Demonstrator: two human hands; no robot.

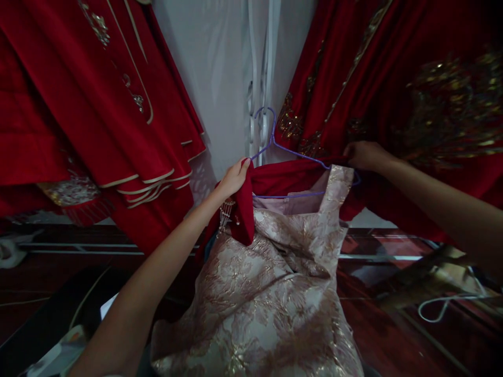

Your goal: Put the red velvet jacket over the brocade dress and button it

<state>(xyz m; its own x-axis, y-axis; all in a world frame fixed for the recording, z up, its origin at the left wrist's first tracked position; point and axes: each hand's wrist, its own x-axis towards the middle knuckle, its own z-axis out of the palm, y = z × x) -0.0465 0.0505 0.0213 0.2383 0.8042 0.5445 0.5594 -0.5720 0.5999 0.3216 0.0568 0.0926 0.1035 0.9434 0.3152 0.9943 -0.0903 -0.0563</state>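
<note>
A purple wire hanger (275, 149) is held out in front of me, carrying a red garment (283, 180) and a pale pink brocade dress (271, 283) that drapes down toward me. My left hand (234, 178) is closed on the red cloth at the hanger's left shoulder. At the hanger's right end, my right hand (365, 155) is closed on the red cloth, its fingertips partly hidden behind the fabric. A small beaded tassel (227, 212) hangs under my left hand.
Red embroidered garments hang on the left (98, 115) and on the right (412, 99), with a white wall or door (236, 68) between them. A dark glossy floor (393, 319) lies below, with a white hanger (444, 309) on it at the right.
</note>
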